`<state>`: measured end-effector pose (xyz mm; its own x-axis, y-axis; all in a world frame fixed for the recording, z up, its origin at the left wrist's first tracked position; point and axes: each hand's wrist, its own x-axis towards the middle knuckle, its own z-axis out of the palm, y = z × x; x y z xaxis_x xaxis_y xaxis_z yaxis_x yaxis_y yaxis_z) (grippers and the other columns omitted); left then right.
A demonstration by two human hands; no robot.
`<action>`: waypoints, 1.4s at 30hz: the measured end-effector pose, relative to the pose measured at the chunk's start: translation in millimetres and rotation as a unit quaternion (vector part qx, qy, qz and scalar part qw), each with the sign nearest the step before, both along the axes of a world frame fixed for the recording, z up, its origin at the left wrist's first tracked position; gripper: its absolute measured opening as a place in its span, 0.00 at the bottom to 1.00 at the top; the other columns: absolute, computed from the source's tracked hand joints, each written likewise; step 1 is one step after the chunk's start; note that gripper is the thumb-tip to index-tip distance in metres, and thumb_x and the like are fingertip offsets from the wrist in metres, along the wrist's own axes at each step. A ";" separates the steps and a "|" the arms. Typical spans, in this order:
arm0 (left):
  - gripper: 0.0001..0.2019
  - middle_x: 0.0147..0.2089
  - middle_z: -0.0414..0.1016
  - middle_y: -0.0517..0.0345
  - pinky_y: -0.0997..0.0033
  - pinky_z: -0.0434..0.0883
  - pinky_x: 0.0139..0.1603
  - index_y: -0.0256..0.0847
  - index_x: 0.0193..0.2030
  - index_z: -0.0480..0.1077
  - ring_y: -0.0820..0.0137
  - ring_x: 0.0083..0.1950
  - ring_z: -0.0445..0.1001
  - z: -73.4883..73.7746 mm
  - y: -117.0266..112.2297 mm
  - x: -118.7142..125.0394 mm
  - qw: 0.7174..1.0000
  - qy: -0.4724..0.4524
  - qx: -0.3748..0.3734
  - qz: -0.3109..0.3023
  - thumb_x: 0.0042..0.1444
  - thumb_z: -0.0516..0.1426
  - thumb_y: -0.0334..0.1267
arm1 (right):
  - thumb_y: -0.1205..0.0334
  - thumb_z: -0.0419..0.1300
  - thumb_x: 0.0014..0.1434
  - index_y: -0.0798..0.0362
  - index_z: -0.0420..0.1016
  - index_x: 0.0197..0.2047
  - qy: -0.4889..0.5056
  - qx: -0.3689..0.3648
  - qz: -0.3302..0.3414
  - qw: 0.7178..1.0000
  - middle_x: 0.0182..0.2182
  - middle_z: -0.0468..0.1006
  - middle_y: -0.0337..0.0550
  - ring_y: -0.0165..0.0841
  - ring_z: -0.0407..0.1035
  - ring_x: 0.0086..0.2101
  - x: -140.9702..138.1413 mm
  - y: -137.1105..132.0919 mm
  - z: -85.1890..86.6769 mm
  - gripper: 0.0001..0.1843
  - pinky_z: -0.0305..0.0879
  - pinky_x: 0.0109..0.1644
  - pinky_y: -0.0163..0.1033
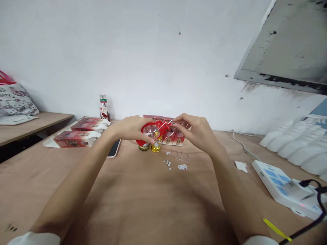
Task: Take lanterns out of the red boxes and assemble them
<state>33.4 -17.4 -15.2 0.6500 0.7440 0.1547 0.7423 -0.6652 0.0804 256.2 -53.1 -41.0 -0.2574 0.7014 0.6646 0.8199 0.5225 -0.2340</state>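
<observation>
My left hand (131, 128) is wrapped around a small red toy lantern (150, 132) with a clear middle, held above the wooden table (143, 194). My right hand (195, 131) pinches a thin wire piece (167, 124) at the lantern's red top. Two small gold-coloured lantern parts (152, 147) stand on the table right below the hands. Behind them is a row of red boxes (175, 136). Several small white pieces (168, 164) and thin wire hooks (180, 156) lie just in front of the hands.
Red and white cartons (79, 134) lie at the back left beside a phone (114, 149) and a small bottle (103, 107). A white power strip (283, 185) with a black cable (314, 204) sits at the right, white bottles (293, 143) behind it. A bag (14, 100) rests on a side shelf.
</observation>
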 end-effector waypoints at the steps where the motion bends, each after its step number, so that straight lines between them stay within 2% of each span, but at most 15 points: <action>1: 0.31 0.34 0.74 0.53 0.71 0.58 0.30 0.41 0.52 0.66 0.65 0.32 0.69 0.1 1.5 -1.4 1.000 0.005 0.002 0.008 0.46 0.56 0.60 | 0.61 0.53 0.59 0.50 0.72 0.38 0.000 -0.003 0.004 1.000 0.33 0.79 0.40 0.30 0.70 0.30 1.0 -0.3 0.5 0.08 0.64 0.36 0.40; 6: 0.29 0.31 0.73 0.53 0.71 0.56 0.28 0.43 0.50 0.67 0.65 0.30 0.69 0.8 7.2 -9.6 0.999 0.018 0.023 0.038 0.45 0.56 0.59 | 0.60 0.54 0.57 0.51 0.72 0.35 -0.009 -0.042 0.029 0.999 0.31 0.79 0.40 0.30 0.69 0.28 9.3 -3.0 4.5 0.07 0.63 0.34 0.38; 9: 0.27 0.32 0.73 0.53 0.71 0.56 0.28 0.44 0.49 0.67 0.65 0.30 0.69 2.0 8.1 -13.0 0.998 0.027 0.023 0.057 0.46 0.56 0.57 | 0.61 0.55 0.56 0.51 0.73 0.31 -0.049 -0.120 0.013 0.991 0.28 0.78 0.38 0.31 0.70 0.29 17.1 -1.8 5.8 0.06 0.63 0.32 0.37; 12: 0.25 0.32 0.73 0.53 0.71 0.57 0.29 0.42 0.47 0.67 0.65 0.31 0.69 4.1 7.2 -14.2 0.997 0.041 0.005 0.068 0.46 0.56 0.54 | 0.64 0.56 0.53 0.51 0.72 0.25 -0.133 -0.205 -0.045 0.969 0.26 0.77 0.39 0.32 0.70 0.28 28.6 8.7 2.3 0.07 0.62 0.30 0.37; 15: 0.25 0.33 0.74 0.52 0.70 0.58 0.30 0.40 0.45 0.68 0.64 0.32 0.70 5.7 6.2 -14.5 0.996 0.046 -0.004 0.074 0.45 0.57 0.54 | 0.68 0.58 0.49 0.52 0.71 0.20 -0.210 -0.251 -0.139 0.935 0.25 0.77 0.43 0.34 0.71 0.27 43.8 29.6 -7.3 0.08 0.60 0.26 0.36; 18: 0.25 0.34 0.74 0.52 0.71 0.58 0.30 0.40 0.45 0.68 0.64 0.32 0.70 6.0 6.1 -14.9 0.996 0.045 -0.003 0.075 0.45 0.56 0.55 | 0.69 0.60 0.48 0.52 0.72 0.23 -0.265 -0.287 -0.228 0.892 0.29 0.78 0.47 0.36 0.72 0.30 60.4 54.4 -21.0 0.05 0.61 0.27 0.36; 20: 0.25 0.34 0.74 0.51 0.71 0.57 0.30 0.40 0.45 0.67 0.64 0.32 0.70 6.0 6.0 -15.3 0.996 0.047 -0.004 0.075 0.45 0.56 0.55 | 0.68 0.62 0.46 0.54 0.74 0.26 -0.278 -0.311 -0.252 0.873 0.30 0.79 0.49 0.38 0.73 0.32 70.3 69.5 -30.8 0.01 0.63 0.28 0.36; 21: 0.25 0.35 0.74 0.51 0.71 0.57 0.30 0.40 0.45 0.67 0.64 0.33 0.70 6.1 5.8 -15.5 0.996 0.050 -0.005 0.076 0.45 0.56 0.55 | 0.67 0.64 0.45 0.55 0.75 0.27 -0.282 -0.324 -0.258 0.865 0.31 0.79 0.51 0.39 0.73 0.33 74.5 76.1 -35.5 0.03 0.63 0.28 0.37; 24: 0.24 0.35 0.74 0.51 0.71 0.57 0.30 0.39 0.45 0.67 0.64 0.33 0.70 7.0 4.8 -15.8 0.995 0.053 -0.006 0.080 0.45 0.56 0.55 | 0.67 0.67 0.41 0.58 0.76 0.27 -0.286 -0.374 -0.260 0.843 0.30 0.79 0.52 0.41 0.74 0.34 83.7 91.0 -47.1 0.08 0.64 0.29 0.36; 27: 0.24 0.34 0.74 0.51 0.71 0.56 0.30 0.39 0.45 0.68 0.64 0.33 0.70 7.9 3.6 -15.8 0.996 0.043 -0.006 0.077 0.45 0.56 0.54 | 0.66 0.67 0.40 0.59 0.77 0.27 -0.282 -0.430 -0.233 0.825 0.29 0.79 0.50 0.39 0.73 0.33 88.1 98.6 -55.2 0.08 0.65 0.31 0.35; 32: 0.24 0.32 0.73 0.52 0.71 0.56 0.30 0.40 0.44 0.69 0.64 0.32 0.69 7.8 2.6 -16.0 0.997 0.029 -0.006 0.069 0.44 0.58 0.53 | 0.64 0.68 0.38 0.58 0.77 0.28 -0.263 -0.507 -0.191 0.799 0.25 0.77 0.43 0.34 0.73 0.30 87.3 100.7 -66.1 0.11 0.65 0.30 0.33; 35: 0.22 0.30 0.73 0.54 0.72 0.55 0.30 0.41 0.42 0.69 0.65 0.30 0.68 7.5 2.5 -16.3 0.997 0.018 -0.007 0.069 0.43 0.58 0.53 | 0.63 0.70 0.33 0.57 0.76 0.25 -0.256 -0.535 -0.181 0.785 0.21 0.75 0.40 0.32 0.72 0.28 84.0 98.7 -70.8 0.12 0.66 0.30 0.33; 39: 0.20 0.28 0.71 0.56 0.71 0.54 0.30 0.41 0.38 0.69 0.67 0.28 0.66 7.3 3.1 -17.3 0.997 -0.005 -0.012 0.075 0.42 0.60 0.52 | 0.68 0.68 0.34 0.58 0.73 0.19 -0.247 -0.546 -0.182 0.780 0.18 0.73 0.38 0.30 0.69 0.24 80.6 95.4 -72.4 0.08 0.65 0.28 0.34; 42: 0.20 0.26 0.70 0.57 0.71 0.54 0.30 0.42 0.37 0.70 0.67 0.28 0.66 6.3 4.9 -18.0 0.997 -0.033 -0.012 0.066 0.40 0.61 0.51 | 0.68 0.67 0.37 0.57 0.70 0.16 -0.240 -0.523 -0.186 0.796 0.17 0.72 0.39 0.31 0.68 0.23 78.7 94.3 -67.9 0.08 0.64 0.27 0.34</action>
<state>15.3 -12.5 -8.9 0.5352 0.8264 0.1750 0.8156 -0.5595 0.1476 334.9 41.2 -108.9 0.0498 0.8939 -0.4456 0.9986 -0.0524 0.0066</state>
